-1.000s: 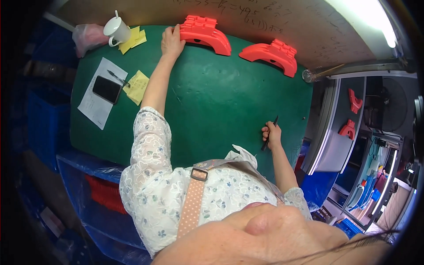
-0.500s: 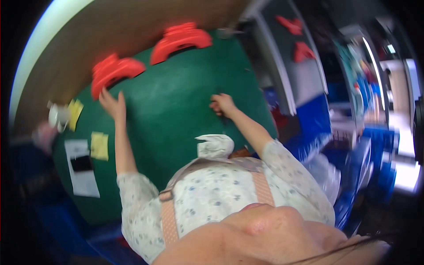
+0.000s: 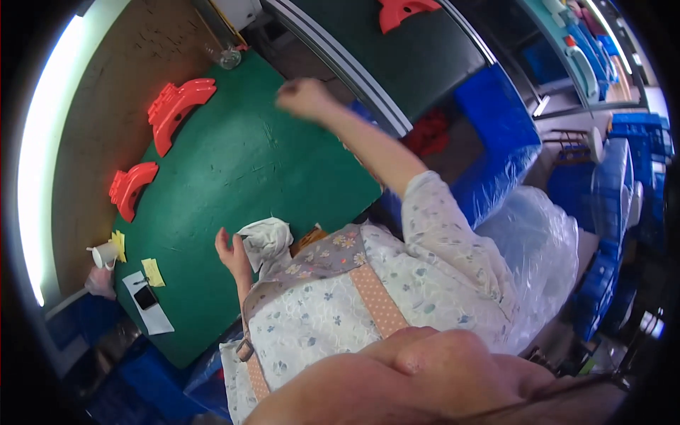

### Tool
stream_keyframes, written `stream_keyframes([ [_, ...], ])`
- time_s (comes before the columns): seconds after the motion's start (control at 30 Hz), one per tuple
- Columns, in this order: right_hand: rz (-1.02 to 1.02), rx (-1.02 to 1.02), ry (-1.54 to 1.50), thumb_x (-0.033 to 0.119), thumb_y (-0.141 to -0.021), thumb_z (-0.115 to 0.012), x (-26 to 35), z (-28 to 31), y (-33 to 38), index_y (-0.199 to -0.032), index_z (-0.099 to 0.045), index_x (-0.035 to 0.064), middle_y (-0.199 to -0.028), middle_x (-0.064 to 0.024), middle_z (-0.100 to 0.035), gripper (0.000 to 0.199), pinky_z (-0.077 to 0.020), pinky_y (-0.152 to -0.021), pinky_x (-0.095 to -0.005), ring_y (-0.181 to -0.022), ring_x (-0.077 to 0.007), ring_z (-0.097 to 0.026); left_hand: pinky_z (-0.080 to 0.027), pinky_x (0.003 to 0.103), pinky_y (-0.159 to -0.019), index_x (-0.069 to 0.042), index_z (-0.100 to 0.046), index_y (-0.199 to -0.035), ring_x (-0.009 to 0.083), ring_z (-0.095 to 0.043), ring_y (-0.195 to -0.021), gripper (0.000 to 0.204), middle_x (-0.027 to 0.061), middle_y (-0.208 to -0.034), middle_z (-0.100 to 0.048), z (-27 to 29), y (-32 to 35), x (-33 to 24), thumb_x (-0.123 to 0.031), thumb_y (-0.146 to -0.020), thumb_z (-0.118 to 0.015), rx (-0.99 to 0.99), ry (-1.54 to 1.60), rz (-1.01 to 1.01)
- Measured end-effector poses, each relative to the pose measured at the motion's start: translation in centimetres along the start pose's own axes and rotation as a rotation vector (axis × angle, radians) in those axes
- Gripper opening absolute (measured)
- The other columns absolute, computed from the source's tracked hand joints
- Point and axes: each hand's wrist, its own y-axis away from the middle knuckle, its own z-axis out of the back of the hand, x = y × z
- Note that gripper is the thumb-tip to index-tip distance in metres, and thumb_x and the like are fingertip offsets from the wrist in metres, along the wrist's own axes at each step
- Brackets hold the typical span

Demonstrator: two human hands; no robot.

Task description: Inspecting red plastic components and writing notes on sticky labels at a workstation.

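Near the white cloth (image 3: 265, 239), at the table's front edge, my left hand (image 3: 234, 256) is open, thumb apart from the fingers, and holds nothing. My right hand (image 3: 304, 99) is raised over the far right edge of the green table (image 3: 212, 188), slightly blurred. Its fingers are curled closed; what they hold, if anything, is hidden. Two curved red plastic parts lie along the table's left side: a red arched part (image 3: 170, 117) farther back and a second red arched part (image 3: 129, 188) nearer. Neither hand touches them.
Beyond a metal rail (image 3: 354, 71) on the right, a dark belt surface carries another red part (image 3: 404, 10). A glass jar (image 3: 229, 58) stands at the far corner. Left are a white cup (image 3: 105, 255), yellow notes (image 3: 152, 272) and a phone (image 3: 146, 297). Clear plastic bagging (image 3: 542, 262) is right.
My view has turned to the right. My left hand has left the nearer red part and come back beside the cloth; my right hand has reached out toward the table's far right edge.
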Motion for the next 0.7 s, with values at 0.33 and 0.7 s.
stream_keyframes([
  [0.33,-0.266,-0.469,0.793,0.048,-0.07,-0.062,-6.0,19.0,-11.0,-0.11,-0.041,-0.0031,-0.11,-0.0242,-0.046,0.068,-0.0483,-0.077,-0.0413,-0.094,-0.037,-0.056,-0.043,0.026,-0.077,0.002,-0.053,-0.106,0.0146,-0.054,-0.088,0.027,0.008,-0.096,-0.058,-4.1,4.7,-6.4,-0.01,-0.082,-0.055,0.084,-0.068,0.003],
  [0.7,0.099,-0.619,0.397,0.026,-0.068,-0.066,-5.4,19.3,-4.2,-0.107,-0.046,-0.005,-0.104,-0.0225,-0.047,0.053,-0.0456,-0.08,-0.0382,-0.092,-0.0355,-0.054,-0.045,0.027,-0.076,-0.001,-0.053,-0.109,0.0154,-0.057,-0.089,0.032,0.0088,-0.1,-0.058,-12.4,-2.1,-12.7,-0.012,-0.079,-0.057,0.459,0.09,-0.085],
])
